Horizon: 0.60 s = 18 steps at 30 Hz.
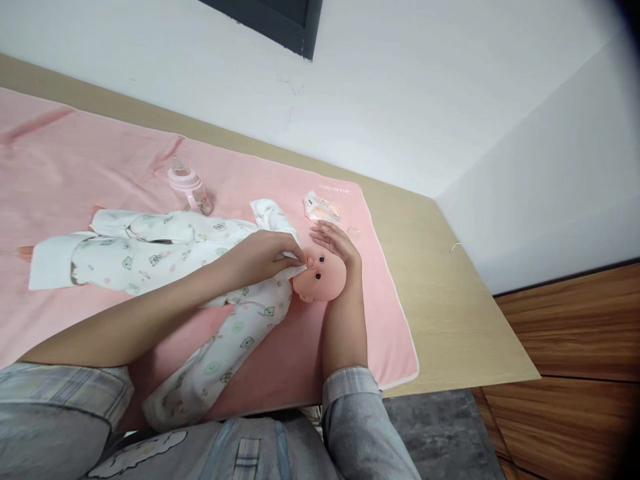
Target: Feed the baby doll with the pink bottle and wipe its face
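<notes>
A baby doll [333, 277] lies on its back on a pink blanket [380, 320], its head toward the right. It wears a white sleepsuit [145, 257] printed with small green animals. My left hand [270, 255] reaches across the doll's chest and pinches a white tissue or cloth [291, 272] against its mouth and chin. My right hand [337, 241] curves round the far side of the doll's head, fingers stretched out, with the forearm beside the crown. Part of the doll's lower face is hidden by my left hand.
A pink baby bottle [189, 190] with a handle stands beyond the doll's legs. A small clear packet [323, 208] and a small transparent piece [353, 233] lie past my right hand. The wooden table [450, 320] ends at the right, with a white wall [375, 100] behind.
</notes>
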Motion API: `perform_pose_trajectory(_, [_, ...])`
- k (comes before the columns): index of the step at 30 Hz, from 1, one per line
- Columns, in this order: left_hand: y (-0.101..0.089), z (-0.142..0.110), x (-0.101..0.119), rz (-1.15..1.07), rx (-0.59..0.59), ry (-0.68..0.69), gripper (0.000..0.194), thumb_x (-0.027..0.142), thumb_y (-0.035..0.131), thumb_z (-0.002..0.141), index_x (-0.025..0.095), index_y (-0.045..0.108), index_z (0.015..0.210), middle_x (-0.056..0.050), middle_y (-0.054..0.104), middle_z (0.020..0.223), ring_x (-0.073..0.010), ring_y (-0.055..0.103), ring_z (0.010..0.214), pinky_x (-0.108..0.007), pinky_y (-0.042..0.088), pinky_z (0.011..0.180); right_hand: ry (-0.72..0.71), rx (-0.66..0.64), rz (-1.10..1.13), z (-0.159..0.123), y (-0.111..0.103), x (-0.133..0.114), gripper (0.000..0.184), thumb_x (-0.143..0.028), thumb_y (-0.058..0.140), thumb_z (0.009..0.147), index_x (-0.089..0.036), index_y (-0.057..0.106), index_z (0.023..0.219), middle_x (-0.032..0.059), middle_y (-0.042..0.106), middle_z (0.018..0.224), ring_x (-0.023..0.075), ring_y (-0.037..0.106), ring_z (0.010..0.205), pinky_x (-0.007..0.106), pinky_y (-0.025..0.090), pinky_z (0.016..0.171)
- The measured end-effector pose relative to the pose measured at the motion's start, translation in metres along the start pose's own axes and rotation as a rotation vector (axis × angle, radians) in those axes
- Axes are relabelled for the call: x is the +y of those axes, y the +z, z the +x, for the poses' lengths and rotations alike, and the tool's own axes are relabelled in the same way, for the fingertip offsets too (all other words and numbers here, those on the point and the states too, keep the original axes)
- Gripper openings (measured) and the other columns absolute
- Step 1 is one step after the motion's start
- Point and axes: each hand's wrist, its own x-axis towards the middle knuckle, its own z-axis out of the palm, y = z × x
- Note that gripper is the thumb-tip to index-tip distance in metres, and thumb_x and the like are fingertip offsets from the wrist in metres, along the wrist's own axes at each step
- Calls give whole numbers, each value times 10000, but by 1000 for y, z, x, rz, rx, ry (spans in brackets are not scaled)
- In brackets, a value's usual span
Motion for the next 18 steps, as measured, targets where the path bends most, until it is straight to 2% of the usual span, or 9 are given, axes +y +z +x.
perform_pose_trajectory(5, [3,0,-4,2,-20,4,127,287,637,833,211,739,837,5,713,874,-172,636,774,-256,410,692,-6,-4,15,1,0,1,339,-345,699,816,-220,582,1109,56,697,1145,184,669,1071,397,471,1097])
perform_pose_trajectory(12, [4,1,2,74,-26,-5,84,203,653,822,195,736,813,-3,721,854,-171,618,730,-259,407,658,-4,-9,8,3,-3,3,341,-354,707,806,-234,585,1101,54,691,1168,182,667,1080,393,472,1096])
perform_pose_trajectory(18, [4,2,-3,104,-9,-36,95,194,653,816,215,746,818,7,711,841,-165,619,723,-252,392,649,-37,-48,22,9,-9,10,353,-363,698,798,-240,574,1105,55,689,1178,168,660,1090,385,471,1091])
